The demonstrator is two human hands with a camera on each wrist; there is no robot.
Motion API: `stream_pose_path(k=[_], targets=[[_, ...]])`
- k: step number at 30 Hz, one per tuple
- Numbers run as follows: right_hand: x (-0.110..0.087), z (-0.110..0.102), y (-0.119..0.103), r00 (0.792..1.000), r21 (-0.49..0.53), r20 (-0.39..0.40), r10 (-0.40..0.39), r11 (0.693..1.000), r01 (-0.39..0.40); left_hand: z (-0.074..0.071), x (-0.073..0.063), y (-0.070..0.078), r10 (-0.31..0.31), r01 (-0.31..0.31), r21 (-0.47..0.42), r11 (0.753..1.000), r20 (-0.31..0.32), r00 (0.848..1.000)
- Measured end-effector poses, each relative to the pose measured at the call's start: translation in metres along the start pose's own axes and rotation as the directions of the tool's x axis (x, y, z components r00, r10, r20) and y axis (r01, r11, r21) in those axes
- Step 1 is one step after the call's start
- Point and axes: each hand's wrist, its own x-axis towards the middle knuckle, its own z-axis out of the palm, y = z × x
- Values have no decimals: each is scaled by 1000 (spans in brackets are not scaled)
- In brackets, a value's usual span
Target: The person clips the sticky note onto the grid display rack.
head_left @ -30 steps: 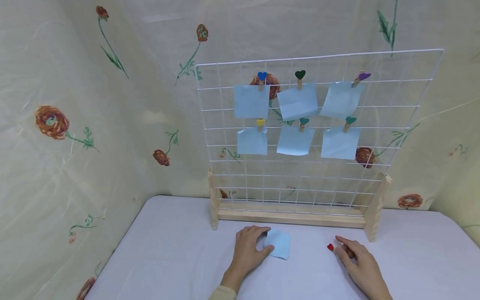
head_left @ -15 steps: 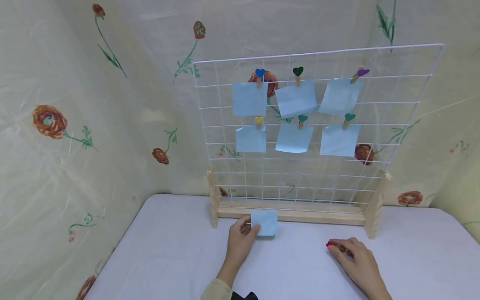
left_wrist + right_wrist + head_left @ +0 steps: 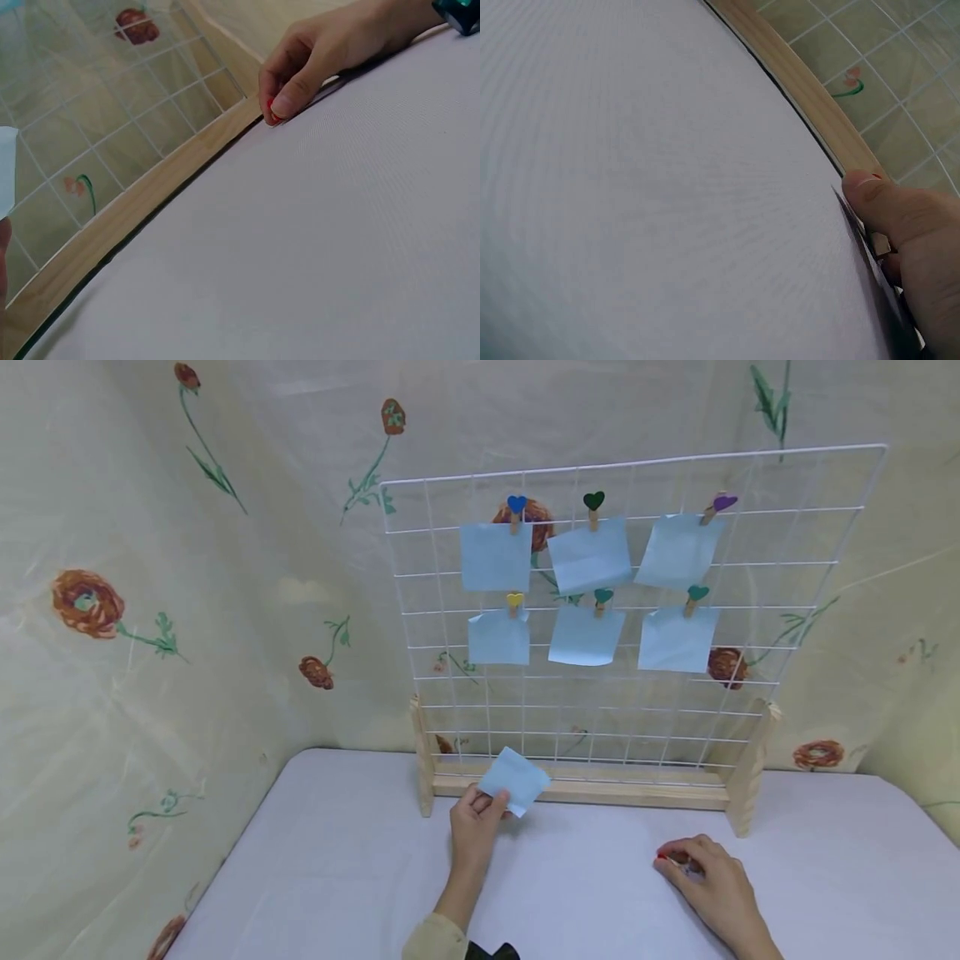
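My left hand (image 3: 472, 831) pinches a light blue paper note (image 3: 515, 779) by its lower left side, tilted and lifted off the table in front of the rack's wooden base. Only a strip of that note (image 3: 6, 172) shows at the edge of the left wrist view. To the right, my right hand (image 3: 711, 878) holds a small clothespin with a red heart (image 3: 662, 857) between thumb and fingers, low over the table. In the right wrist view the thumb (image 3: 874, 196) covers most of it, and a bit of its wood (image 3: 881, 244) peeks out below.
A white wire grid (image 3: 806, 564) stands in a wooden base (image 3: 637, 792) at the back of the white table (image 3: 352, 860). Two rows of blue notes (image 3: 495, 560) hang on it from heart-topped clothespins (image 3: 593, 503). Flowered cloth (image 3: 247, 610) surrounds the table.
My left hand has picked the blue note up off the table, moved it left and away, and turned it. The right fingers have closed on the red-heart clothespin, now mostly covered.
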Motion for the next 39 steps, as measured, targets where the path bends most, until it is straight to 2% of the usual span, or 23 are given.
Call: stream_pose_path(k=[5,11,14,18,21,26,30,33,35,39], targets=[[0,-1,-2,1000,70,-18,18,997,-17,3,6,1,33,-36,-73,997,-34,999],[0,-4,-6,988,103,42,151,983,-155,9,12,6,7,-16,-127,992,-70,998],[0,-4,-8,982,129,51,184,973,-189,12,15,11,-14,0,-157,988,-86,996],[0,-4,-10,984,185,10,177,967,-176,15,19,18,-23,2,-204,979,-100,995],[1,-5,-11,982,277,-49,182,947,-162,18,21,21,-25,-2,-241,970,-107,994],[6,-6,-11,970,433,-147,194,894,-113,22,24,25,-32,-4,-266,964,-133,991],[10,-3,-14,960,523,-154,233,844,-121,22,27,27,-39,-2,-257,966,-156,987],[12,-2,-19,956,556,-147,255,820,-134,23,29,32,-40,-3,-270,963,-154,987],[14,-2,-22,957,564,-143,254,815,-132,25,30,37,-41,-3,-290,957,-145,989],[21,0,-27,974,532,-110,196,839,-109,28,32,47,-31,-14,-331,943,-130,991]])
